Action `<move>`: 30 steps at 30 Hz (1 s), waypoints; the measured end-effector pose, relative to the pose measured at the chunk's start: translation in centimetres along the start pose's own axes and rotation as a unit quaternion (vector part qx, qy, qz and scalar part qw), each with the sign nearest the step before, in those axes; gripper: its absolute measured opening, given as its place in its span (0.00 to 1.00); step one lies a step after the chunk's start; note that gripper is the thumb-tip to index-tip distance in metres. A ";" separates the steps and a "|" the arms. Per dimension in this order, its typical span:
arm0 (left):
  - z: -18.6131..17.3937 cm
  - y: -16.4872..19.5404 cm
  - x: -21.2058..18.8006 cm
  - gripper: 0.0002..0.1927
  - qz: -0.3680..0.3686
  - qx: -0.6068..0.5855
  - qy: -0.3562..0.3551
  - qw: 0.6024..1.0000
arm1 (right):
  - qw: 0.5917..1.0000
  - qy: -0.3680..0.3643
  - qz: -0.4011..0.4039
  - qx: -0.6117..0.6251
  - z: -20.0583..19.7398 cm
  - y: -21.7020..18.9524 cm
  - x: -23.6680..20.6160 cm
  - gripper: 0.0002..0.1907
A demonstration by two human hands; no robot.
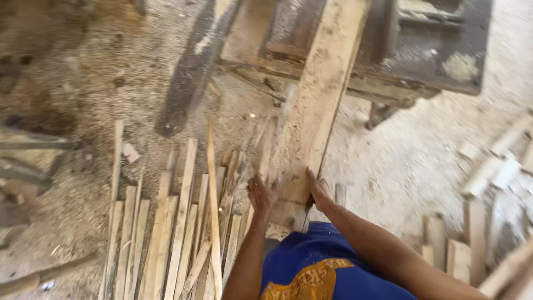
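A long, wide wooden plank (313, 105) runs from my body up toward a saw table (438, 50) at the top. My left hand (261, 195) grips the plank's near left edge. My right hand (319, 188) presses on its near right edge. I wear a blue shirt (316, 266). The plank's far end rests on the machine, dusted with sawdust.
Several thin cut wood strips (177, 233) lie in a heap on the sawdust floor to the left. A dark board (191, 72) leans at the upper left. Short wood offcuts (488, 172) and blocks (455, 255) are scattered at the right.
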State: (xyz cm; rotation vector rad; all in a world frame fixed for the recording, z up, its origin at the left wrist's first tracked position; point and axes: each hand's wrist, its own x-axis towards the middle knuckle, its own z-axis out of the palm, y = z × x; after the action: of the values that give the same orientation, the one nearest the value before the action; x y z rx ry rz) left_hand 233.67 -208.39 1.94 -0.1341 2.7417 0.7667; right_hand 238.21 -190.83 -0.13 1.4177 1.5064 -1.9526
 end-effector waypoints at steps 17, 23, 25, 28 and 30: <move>1.1 -4.0 4.1 0.49 0.041 -0.076 -0.289 0.954 | 0.924 0.299 -0.149 -0.187 1.7 3.7 -1.0 0.44; 1.3 -4.7 3.4 0.48 0.055 -0.086 -0.269 0.958 | 0.955 0.260 -0.115 -0.086 2.1 4.5 -2.1 0.48; 1.2 -5.1 2.9 0.48 0.056 -0.085 -0.269 0.958 | 0.956 0.260 -0.102 -0.095 1.9 4.9 -2.6 0.49; 1.1 -5.9 2.1 0.48 0.060 -0.086 -0.264 0.959 | 0.962 0.245 -0.081 -0.086 1.8 5.9 -3.0 0.48; 1.1 -6.4 1.6 0.48 0.064 -0.086 -0.262 0.959 | 0.968 0.231 -0.054 -0.079 1.9 6.9 -3.1 0.48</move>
State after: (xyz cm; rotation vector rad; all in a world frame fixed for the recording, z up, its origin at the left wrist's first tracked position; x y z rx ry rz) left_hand 233.52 -213.33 -2.56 0.1895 2.1958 0.9201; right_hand 243.59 -196.24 -1.52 1.8373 1.9234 -1.5783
